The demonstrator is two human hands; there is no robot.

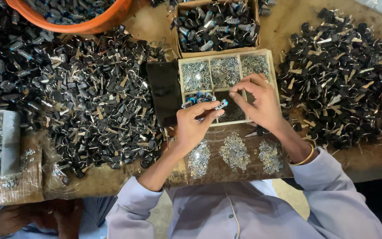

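Observation:
My left hand [193, 124] pinches a small cylindrical part with a blue end [221, 104] between thumb and fingers, just above the front of a wooden compartment tray [271, 71]. My right hand [257, 99] hovers over the tray's front right compartment, its fingertips touching the same small part from the right. The tray's back compartments hold small silvery metal clips; a front left compartment holds a few blue-tipped parts [197, 96]. A gold bangle [305, 158] sits on my right wrist.
Big heaps of black key-like parts lie left [93, 106] and right [332, 75]. An orange basin [80, 24] and a cardboard box [217, 24] of parts stand at the back. Three clip piles [234, 152] lie near me. A black pouch [164, 90] rests beside the tray. Another person's hand [58, 214] is at bottom left.

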